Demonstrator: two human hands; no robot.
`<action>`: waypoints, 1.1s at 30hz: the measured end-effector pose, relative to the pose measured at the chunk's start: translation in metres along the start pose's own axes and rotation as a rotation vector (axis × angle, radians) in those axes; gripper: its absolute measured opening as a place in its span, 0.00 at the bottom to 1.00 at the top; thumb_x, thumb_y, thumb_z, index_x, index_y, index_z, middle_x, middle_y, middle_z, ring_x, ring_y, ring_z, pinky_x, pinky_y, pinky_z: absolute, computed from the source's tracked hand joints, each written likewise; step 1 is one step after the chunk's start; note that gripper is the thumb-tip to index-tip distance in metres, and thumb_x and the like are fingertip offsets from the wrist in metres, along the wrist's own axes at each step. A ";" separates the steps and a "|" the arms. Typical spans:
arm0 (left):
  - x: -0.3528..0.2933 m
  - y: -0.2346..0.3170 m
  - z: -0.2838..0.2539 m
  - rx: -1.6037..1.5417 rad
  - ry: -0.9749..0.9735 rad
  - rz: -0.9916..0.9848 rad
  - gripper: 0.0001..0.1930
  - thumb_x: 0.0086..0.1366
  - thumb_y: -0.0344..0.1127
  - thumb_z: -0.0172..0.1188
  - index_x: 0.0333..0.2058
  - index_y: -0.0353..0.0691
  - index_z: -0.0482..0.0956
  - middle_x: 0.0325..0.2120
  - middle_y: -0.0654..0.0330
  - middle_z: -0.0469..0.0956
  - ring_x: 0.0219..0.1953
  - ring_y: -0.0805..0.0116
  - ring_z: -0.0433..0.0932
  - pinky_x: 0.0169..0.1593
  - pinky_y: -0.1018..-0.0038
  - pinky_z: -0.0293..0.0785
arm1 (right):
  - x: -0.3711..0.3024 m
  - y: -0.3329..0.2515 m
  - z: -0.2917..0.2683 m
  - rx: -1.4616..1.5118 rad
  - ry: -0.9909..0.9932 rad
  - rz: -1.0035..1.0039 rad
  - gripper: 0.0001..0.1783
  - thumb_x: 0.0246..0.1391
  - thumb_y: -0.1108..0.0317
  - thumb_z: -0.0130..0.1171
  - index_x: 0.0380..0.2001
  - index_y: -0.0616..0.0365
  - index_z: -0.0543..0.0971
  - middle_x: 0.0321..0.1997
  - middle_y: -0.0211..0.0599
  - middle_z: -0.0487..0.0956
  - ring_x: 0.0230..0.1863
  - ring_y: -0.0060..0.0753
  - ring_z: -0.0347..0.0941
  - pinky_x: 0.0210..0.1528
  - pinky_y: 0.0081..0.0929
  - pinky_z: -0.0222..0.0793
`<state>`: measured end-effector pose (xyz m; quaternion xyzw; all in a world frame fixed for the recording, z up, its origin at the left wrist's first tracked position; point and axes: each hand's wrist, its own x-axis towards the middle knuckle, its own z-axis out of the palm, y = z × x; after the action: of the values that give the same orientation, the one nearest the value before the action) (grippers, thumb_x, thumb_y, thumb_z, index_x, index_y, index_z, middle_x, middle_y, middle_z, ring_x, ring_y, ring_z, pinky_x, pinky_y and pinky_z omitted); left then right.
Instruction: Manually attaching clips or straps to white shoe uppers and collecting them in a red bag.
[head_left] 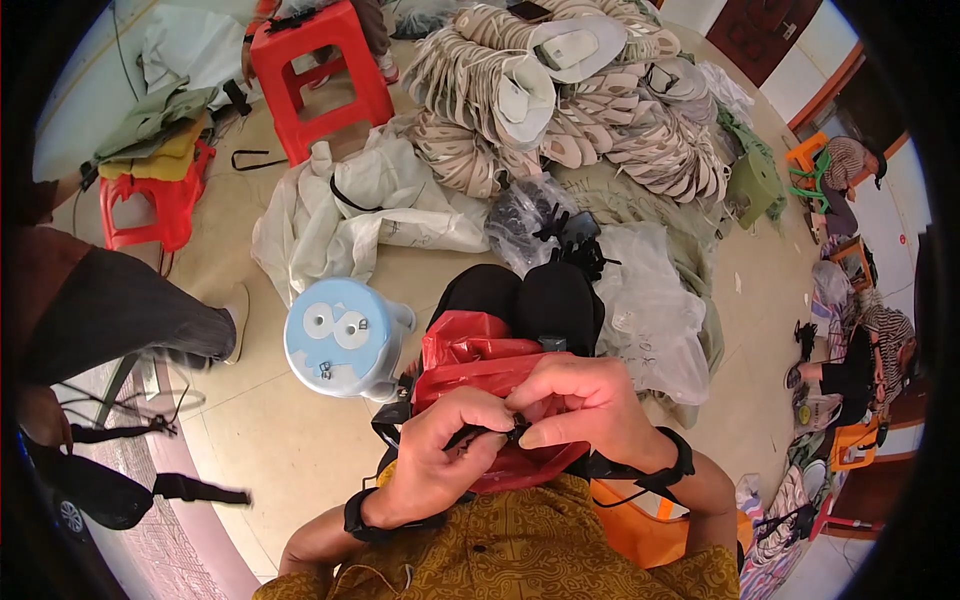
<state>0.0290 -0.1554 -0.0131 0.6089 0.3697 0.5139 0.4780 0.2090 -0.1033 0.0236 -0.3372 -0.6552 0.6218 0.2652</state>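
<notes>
Over my lap, my left hand and my right hand meet, thumbs and fingertips pinched together. Between them is a small black piece, partly covered by the fingers; its exact kind is too small to make out. A red plastic bag spreads over my black-clad knees, right under both hands. Each wrist wears a black band. To the left of my knees stands a light blue round stool, with a couple of tiny dark pieces on its seat.
Ahead lies a big pile of strung, beige shoe uppers. White sacks and a clear plastic bag with black straps nearby cover the floor before me. Red stools stand at the far left. People are at the left and right edges.
</notes>
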 end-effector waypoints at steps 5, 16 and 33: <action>-0.001 0.003 0.008 0.040 0.106 -0.005 0.12 0.47 0.17 0.56 0.31 0.36 0.69 0.29 0.58 0.72 0.31 0.70 0.73 0.34 0.79 0.68 | 0.001 0.000 -0.001 0.146 -0.005 0.088 0.12 0.35 0.75 0.63 0.29 0.63 0.75 0.25 0.27 0.74 0.27 0.15 0.67 0.30 0.15 0.62; 0.001 0.006 0.006 0.128 0.047 -0.069 0.11 0.48 0.20 0.58 0.31 0.35 0.69 0.26 0.60 0.73 0.27 0.73 0.73 0.31 0.81 0.69 | 0.001 0.005 -0.002 0.275 -0.036 0.125 0.12 0.33 0.76 0.63 0.26 0.62 0.74 0.26 0.26 0.73 0.27 0.15 0.66 0.30 0.14 0.61; -0.006 0.005 -0.002 0.021 -0.112 -0.027 0.11 0.49 0.24 0.61 0.32 0.35 0.70 0.28 0.58 0.73 0.29 0.71 0.74 0.32 0.79 0.71 | 0.005 0.001 -0.005 -0.098 -0.104 -0.196 0.13 0.25 0.75 0.69 0.18 0.59 0.74 0.25 0.32 0.72 0.29 0.26 0.68 0.28 0.19 0.62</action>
<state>0.0263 -0.1617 -0.0097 0.6366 0.3561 0.4687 0.4983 0.2093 -0.0966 0.0228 -0.2514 -0.7274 0.5768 0.2738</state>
